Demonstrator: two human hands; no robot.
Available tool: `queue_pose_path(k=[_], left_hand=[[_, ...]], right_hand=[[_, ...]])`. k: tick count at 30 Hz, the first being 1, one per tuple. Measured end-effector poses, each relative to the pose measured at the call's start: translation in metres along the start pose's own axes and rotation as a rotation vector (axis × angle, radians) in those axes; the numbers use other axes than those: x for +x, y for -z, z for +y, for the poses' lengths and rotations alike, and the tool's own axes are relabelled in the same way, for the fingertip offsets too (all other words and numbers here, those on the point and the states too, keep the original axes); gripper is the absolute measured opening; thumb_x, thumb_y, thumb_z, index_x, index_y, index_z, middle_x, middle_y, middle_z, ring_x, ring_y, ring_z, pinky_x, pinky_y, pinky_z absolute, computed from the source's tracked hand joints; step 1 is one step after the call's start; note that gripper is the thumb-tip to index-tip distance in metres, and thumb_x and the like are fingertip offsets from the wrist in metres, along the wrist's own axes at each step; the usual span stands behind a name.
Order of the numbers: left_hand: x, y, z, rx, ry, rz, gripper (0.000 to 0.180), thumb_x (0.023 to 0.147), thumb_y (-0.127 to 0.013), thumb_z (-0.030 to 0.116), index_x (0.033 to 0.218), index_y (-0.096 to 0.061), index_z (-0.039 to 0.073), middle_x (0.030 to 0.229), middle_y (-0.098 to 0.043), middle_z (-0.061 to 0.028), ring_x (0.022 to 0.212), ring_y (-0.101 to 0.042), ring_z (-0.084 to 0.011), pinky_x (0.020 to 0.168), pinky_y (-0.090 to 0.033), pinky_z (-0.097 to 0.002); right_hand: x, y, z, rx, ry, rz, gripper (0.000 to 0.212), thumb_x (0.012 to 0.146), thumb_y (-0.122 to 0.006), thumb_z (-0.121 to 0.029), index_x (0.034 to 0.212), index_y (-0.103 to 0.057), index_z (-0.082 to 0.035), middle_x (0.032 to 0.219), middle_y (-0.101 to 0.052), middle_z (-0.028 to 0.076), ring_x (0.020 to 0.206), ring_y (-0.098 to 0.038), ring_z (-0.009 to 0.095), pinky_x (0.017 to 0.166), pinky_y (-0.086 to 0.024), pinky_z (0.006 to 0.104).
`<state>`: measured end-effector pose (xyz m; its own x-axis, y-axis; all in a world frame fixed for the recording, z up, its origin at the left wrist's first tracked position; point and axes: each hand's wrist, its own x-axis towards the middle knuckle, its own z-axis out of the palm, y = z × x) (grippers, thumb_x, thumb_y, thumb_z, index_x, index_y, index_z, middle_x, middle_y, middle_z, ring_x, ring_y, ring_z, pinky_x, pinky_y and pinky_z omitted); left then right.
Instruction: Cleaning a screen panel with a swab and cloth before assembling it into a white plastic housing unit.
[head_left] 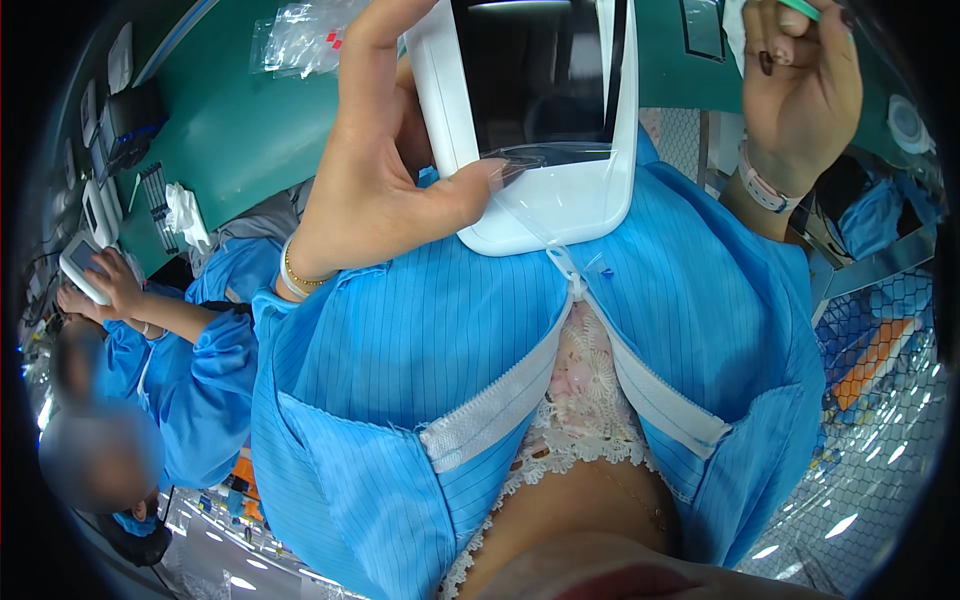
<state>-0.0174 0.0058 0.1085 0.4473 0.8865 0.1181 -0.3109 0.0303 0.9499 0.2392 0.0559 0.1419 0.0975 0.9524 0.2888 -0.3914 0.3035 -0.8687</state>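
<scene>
A white handheld device (520, 215) with a large dark, glossy screen (535, 90) is held up at the top middle, cut off by the view's upper edge. My left hand (385, 170) grips it from its left side, fingers partly hidden behind the case. The left thumb presses at the screen's lower corner, where a clear film (520, 160) seems to lie or lift. To the right, my right hand (800, 100) is raised with curled fingers round a thin green thing (798, 8), whose kind I cannot make out. Something white, like a cloth (735, 40), shows beside those fingers.
Clear plastic bags (305, 40) lie on the green table (220, 90). At the left, a co-worker in blue holds a similar white device (85, 268). Dark tools (157, 200) and a crumpled white wipe (185, 215) lie nearby. A round white object (908, 122) is at the far right.
</scene>
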Motion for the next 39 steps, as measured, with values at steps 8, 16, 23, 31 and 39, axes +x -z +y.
queue_pose_path(k=[8,16,23,31,39], left_hand=[[-0.002,-0.001,-0.008,-0.069,-0.062,-0.060,0.099,0.072,-0.063,-0.009,0.148,-0.003,0.011,0.144,-0.032,-0.0224,0.128,-0.045,-0.0265,0.100,-0.038,-0.0326],[-0.001,-0.006,-0.002,-0.063,-0.027,-0.055,0.100,0.072,-0.062,-0.011,0.148,-0.002,0.012,0.144,-0.031,-0.0234,0.129,-0.044,-0.0280,0.103,-0.036,-0.0336],[-0.001,-0.010,0.001,-0.035,-0.006,-0.038,0.099,0.073,-0.064,-0.008,0.148,-0.004,0.012,0.142,-0.034,-0.0234,0.126,-0.047,-0.0272,0.098,-0.039,-0.0310],[-0.001,-0.008,-0.003,-0.026,-0.047,-0.053,0.098,0.074,-0.065,-0.007,0.149,-0.004,0.012,0.142,-0.034,-0.0229,0.124,-0.048,-0.0262,0.099,-0.039,-0.0313],[-0.002,-0.008,-0.002,-0.051,-0.024,-0.071,0.101,0.071,-0.061,-0.012,0.149,-0.002,0.013,0.145,-0.032,-0.0214,0.129,-0.043,-0.0264,0.102,-0.036,-0.0333]], right_hand=[[-0.015,0.003,0.015,-0.004,-0.300,-0.142,0.030,0.101,-0.047,-0.025,0.089,-0.055,0.001,0.058,-0.053,0.003,0.041,-0.041,0.008,0.039,-0.030,0.0209],[-0.017,0.003,0.014,0.003,-0.327,-0.134,0.029,0.100,-0.049,-0.025,0.088,-0.055,0.001,0.058,-0.054,0.005,0.043,-0.041,0.008,0.041,-0.031,0.0207],[-0.021,0.007,0.011,-0.054,-0.326,-0.095,0.026,0.099,-0.051,-0.023,0.089,-0.056,0.000,0.059,-0.055,0.005,0.044,-0.042,0.008,0.041,-0.031,0.0201],[-0.016,0.010,0.000,-0.129,-0.192,-0.151,0.027,0.099,-0.049,-0.023,0.086,-0.054,0.000,0.056,-0.053,0.004,0.041,-0.040,0.006,0.040,-0.029,0.0187],[-0.020,0.006,0.010,-0.035,-0.275,-0.110,0.028,0.099,-0.049,-0.024,0.086,-0.055,0.000,0.057,-0.053,0.004,0.041,-0.039,0.007,0.040,-0.030,0.0196]])
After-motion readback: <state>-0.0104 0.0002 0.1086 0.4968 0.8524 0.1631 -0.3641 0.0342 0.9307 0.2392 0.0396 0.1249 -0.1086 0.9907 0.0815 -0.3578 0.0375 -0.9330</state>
